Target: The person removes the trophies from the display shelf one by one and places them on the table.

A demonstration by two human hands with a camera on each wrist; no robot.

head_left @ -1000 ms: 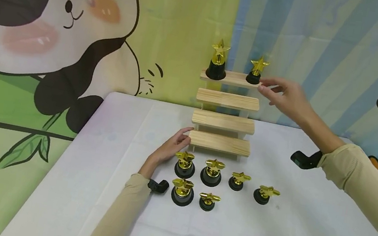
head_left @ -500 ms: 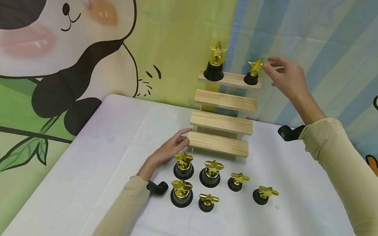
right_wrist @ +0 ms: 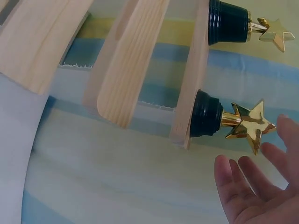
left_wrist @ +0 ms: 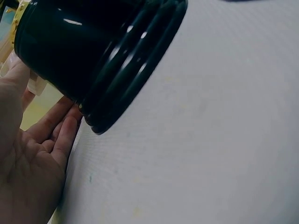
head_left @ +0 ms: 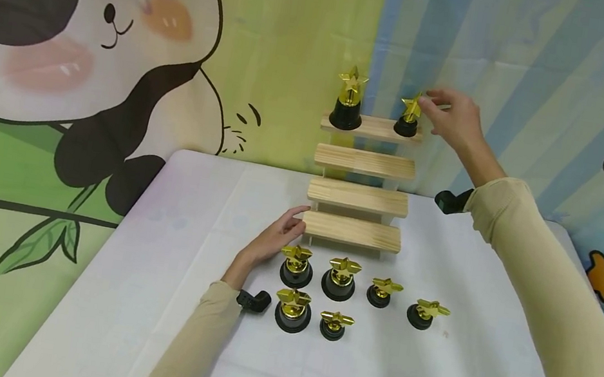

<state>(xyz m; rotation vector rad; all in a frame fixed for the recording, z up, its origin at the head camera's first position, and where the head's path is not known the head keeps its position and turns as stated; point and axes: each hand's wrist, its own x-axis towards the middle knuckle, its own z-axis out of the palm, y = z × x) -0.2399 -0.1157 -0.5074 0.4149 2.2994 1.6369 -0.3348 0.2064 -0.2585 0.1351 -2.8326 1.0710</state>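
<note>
My right hand is at the right end of the top step, its thumb and forefinger pinching a point of the star on a small gold trophy. That trophy's black base stands upright on the wood. A taller star trophy stands at the same step's left end. Lower down, my left hand holds the left end of the bottom step of the wooden display stand, thumb in front and fingers behind. A trophy's black base fills much of the left wrist view and partly hides that grip.
Several star trophies stand on the white table before the stand, among them a large one near my left wrist and a small one off to the right. A cartoon panda backdrop hangs behind.
My right hand has risen from beside the small trophy's base to its star and closed in on it. The star looks slightly turned. My left hand stays at the bottom step.
</note>
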